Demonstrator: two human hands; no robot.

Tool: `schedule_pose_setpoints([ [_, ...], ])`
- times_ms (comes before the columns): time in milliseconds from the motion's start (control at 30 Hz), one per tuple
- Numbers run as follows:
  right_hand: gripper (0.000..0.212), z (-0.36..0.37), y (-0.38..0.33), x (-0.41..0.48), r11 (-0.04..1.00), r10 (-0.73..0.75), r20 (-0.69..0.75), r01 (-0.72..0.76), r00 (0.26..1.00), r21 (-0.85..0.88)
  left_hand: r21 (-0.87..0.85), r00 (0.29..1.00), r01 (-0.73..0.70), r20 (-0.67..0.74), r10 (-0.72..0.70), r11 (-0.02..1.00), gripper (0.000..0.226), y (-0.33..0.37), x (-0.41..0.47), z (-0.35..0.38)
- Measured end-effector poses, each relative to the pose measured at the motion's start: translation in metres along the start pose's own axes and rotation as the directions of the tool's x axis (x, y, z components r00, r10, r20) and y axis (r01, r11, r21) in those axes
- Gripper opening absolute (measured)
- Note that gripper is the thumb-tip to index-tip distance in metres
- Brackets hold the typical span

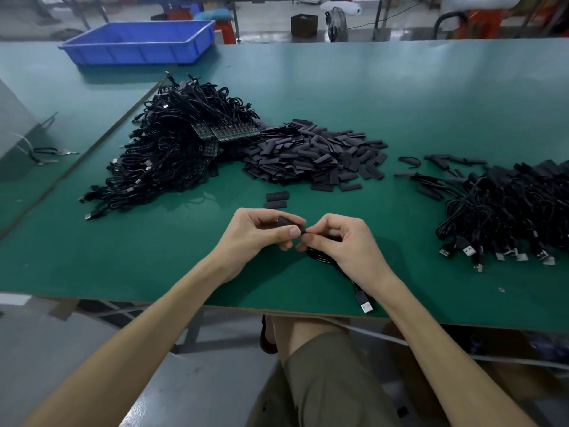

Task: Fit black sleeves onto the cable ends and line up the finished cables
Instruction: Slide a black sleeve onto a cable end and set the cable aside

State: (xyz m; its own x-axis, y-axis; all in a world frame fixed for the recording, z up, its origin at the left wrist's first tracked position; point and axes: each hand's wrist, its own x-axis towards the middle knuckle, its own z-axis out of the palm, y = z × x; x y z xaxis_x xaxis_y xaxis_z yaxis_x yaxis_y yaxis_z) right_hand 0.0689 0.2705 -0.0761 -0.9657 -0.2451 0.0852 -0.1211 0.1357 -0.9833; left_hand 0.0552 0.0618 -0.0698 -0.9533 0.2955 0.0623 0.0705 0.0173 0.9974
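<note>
Two pinches near the table (pixel 147 260) edge: left hand (pixel 255 240) on sleeve (pixel 288 221), right hand (pixel 346 246) on cable (pixel 321 257).

A flat green work table (pixel 400 87) fills most of the view, its front edge running across the lower half. A shallow blue plastic bin (pixel 138 53) with ribbed walls sits at the table's far left corner. At the left edge stands a plain grey box-shaped housing (pixel 15 124), with a few loose thin wires (pixel 46 154) lying on the table just beside it. Beyond the far edge, on the floor, a small dark square box (pixel 304 24) stands just beside a round black wire-guarded fan (pixel 336 24), and a red plastic stool (pixel 224 30) is near the bin. A pale grey cable (pixel 385 335) hangs under the table's front edge.
</note>
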Motion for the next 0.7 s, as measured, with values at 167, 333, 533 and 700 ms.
schedule_pose_setpoints([
  [167, 0.009, 0.0006, -0.0001, -0.0003, 1.0, 0.003, 0.0, -0.003, 1.0, -0.003, -0.003, 1.0, -0.014, -0.018, 0.014, 1.0, 0.022, -0.0001, -0.0007, 0.0043],
  [333, 0.009, 0.0005, 0.0004, -0.0004, 1.0, -0.004, 0.005, 0.004, 1.0, -0.009, -0.018, 1.0, -0.01, -0.019, 0.01, 1.0, 0.025, -0.0005, -0.001, 0.0044],
  [533, 0.006, 0.0007, 0.002, 0.0011, 1.0, 0.003, -0.002, -0.003, 1.0, -0.001, -0.043, 1.0, -0.002, -0.011, 0.001, 0.999, 0.022, -0.0028, 0.0003, 0.0013],
  [700, 0.008, 0.002, 0.0025, 0.0022, 1.0, 0.009, -0.034, -0.01, 0.999, -0.019, -0.04, 1.0, 0.008, 0.012, -0.008, 0.999, 0.022, -0.0035, 0.0025, 0.0003],
])
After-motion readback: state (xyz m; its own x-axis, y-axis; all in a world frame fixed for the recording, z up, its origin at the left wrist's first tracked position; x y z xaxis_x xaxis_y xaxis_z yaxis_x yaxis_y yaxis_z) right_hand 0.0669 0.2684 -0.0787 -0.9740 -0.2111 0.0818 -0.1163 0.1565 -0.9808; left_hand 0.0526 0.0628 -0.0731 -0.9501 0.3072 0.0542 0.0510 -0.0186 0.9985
